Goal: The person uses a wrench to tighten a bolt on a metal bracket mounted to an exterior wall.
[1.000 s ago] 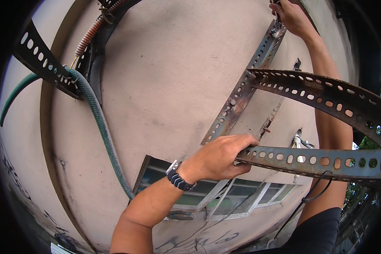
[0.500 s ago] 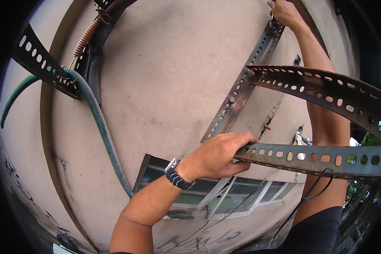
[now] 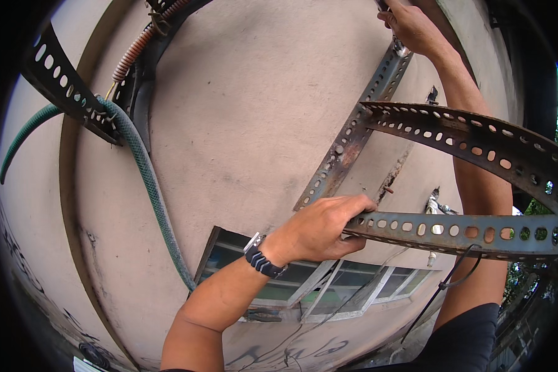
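A rusty frame of slotted angle iron is fixed against the wall at right. My left hand (image 3: 322, 229), with a black-strapped watch on its wrist, is closed around the free end of the frame's lower grey arm (image 3: 440, 227). Higher up, my right hand (image 3: 415, 28) is closed at the top edge of the view, above the upper end of the slanted wall bar (image 3: 353, 130). Something dark and metallic shows at its fingers, mostly cut off, so its kind is unclear. The rusty upper arm (image 3: 471, 133) passes in front of my right forearm.
A black cable tie (image 3: 459, 282) hangs from the lower arm. Below is a louvred window (image 3: 353, 288) with a pliers-like tool (image 3: 263, 315) on its ledge. At left, a green hose (image 3: 149, 180) hangs over another slotted bracket (image 3: 65, 87), near a ribbed copper-coloured conduit (image 3: 130, 59).
My right hand has shifted slightly left and down, away from the bar's top end, which now shows more. My left hand keeps its grip in the same place.
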A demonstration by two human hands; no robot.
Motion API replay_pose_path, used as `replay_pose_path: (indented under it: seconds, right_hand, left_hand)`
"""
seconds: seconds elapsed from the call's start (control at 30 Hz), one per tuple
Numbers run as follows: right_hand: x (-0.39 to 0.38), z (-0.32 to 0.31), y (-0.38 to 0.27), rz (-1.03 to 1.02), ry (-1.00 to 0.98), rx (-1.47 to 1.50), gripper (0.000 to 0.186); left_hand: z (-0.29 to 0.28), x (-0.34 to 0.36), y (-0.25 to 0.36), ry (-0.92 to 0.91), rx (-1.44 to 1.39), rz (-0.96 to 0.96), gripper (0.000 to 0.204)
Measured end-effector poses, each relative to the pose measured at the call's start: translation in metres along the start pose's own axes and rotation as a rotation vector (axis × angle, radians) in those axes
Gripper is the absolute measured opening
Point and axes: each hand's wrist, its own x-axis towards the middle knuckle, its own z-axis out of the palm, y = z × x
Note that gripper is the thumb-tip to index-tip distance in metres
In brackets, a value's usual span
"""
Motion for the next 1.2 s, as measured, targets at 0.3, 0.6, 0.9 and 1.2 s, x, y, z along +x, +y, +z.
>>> replay_pose_path:
  seconds: [0.3,0.6,0.9,1.2]
  right_hand:
    - [-0.004,0.019,0.026,-0.164,0.021,-0.043,0.012]
    - [-0.002,0.017,0.010,0.006,0.016,0.057,0.010]
    - [0.048,0.036,0.073,0.487,-0.050,-0.088,0.030]
    - [0.002,0.043,0.086,0.566,0.224,0.582,0.026]
  left_hand:
    - [0.006,0.003,-0.001,-0.007,-0.034,0.023,0.053]
    - [0.002,0.001,-0.001,0.004,-0.014,0.012,0.052]
    - [0.004,0.004,0.001,-0.017,-0.044,0.009,0.046]
    - [0.007,0.002,0.002,-0.016,-0.011,-0.015,0.054]
